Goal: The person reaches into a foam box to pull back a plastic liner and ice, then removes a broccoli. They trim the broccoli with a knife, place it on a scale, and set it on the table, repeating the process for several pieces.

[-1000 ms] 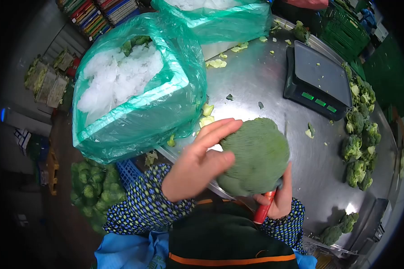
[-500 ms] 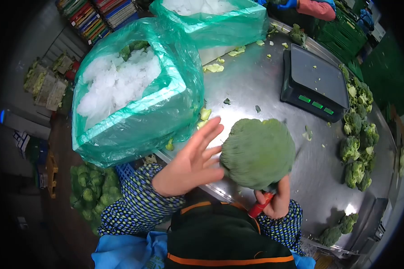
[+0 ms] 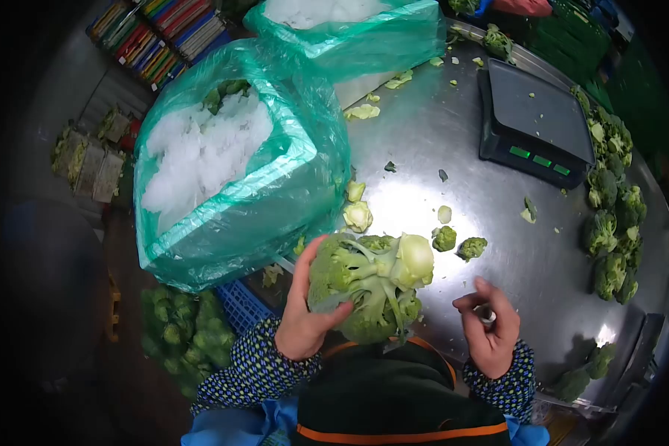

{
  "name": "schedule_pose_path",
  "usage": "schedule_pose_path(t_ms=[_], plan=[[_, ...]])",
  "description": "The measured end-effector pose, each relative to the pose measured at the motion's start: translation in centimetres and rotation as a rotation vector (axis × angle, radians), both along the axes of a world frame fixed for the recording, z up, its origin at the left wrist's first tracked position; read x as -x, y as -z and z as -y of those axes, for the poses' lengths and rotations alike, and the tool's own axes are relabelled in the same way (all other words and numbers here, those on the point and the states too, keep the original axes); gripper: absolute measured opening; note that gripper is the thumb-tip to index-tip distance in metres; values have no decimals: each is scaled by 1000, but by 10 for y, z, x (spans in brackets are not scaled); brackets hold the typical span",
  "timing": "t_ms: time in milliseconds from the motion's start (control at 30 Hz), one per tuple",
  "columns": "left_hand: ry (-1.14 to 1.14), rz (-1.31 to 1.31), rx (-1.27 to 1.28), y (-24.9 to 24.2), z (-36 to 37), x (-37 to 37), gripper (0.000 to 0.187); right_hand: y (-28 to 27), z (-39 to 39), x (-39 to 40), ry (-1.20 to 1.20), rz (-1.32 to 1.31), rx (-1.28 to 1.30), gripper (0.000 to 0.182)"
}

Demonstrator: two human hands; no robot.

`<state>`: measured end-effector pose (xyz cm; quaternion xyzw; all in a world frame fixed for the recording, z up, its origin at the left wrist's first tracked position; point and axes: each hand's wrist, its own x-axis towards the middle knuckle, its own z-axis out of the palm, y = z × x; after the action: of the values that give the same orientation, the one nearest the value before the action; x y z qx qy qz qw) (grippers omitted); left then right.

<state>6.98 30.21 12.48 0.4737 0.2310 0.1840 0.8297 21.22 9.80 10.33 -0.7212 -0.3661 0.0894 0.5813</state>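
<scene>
1. Where the steel table (image 3: 453, 149) meets the person's body, all handling takes place at its near edge; the surface carries leaf scraps.
2. Two ice-filled boxes lined with green bags stand on the table's left and far side: the near box (image 3: 223, 178) just beyond the left hand, the far box (image 3: 349, 30) behind it.
3. Scale (image 3: 535, 123): on the table's far right, well apart from both hands.
4. Loose broccoli pile (image 3: 609, 215): along the right edge of the table.
5. Broccoli head (image 3: 368, 286): held above the table's near edge, turned stem-up, cut stalk end facing the camera.
6. Left hand (image 3: 305, 320): wrapped around the head from its left side, thumb across the florets, fingers behind; a firm, wide clasp.
7. Right hand (image 3: 490, 334): just right of the head, not touching it; fingers curled closed around a small item, seemingly a knife handle (image 3: 486, 315), blade not discernible.
8. Two cut florets (image 3: 457, 244): on the table just beyond the head, close beside each other.
</scene>
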Motion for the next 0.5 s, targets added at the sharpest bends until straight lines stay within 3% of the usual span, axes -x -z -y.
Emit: schedule_pose_path(t_ms=[33, 100, 300, 367, 433, 500], plan=[[12, -1, -7, -3, 3, 0, 84, -7, -7, -7, 12, -1, -7, 48], [-59, -15, 29, -10, 8, -1, 83, -28, -14, -19, -155, 423, 293, 52], [-38, -26, 10, -10, 12, 4, 84, -36, -35, -30, -155, 458, 282, 40], [152, 2, -287, -4, 4, 13, 84, -1, -26, -49, -98, 447, 353, 32], [174, 35, -270, -13, 0, 10, 84, 32, -3, -72, 40, 154, 540, 22], [127, -155, -261, -17, 1, -8, 81, 27, 7, -56, 167, -603, 182, 16]])
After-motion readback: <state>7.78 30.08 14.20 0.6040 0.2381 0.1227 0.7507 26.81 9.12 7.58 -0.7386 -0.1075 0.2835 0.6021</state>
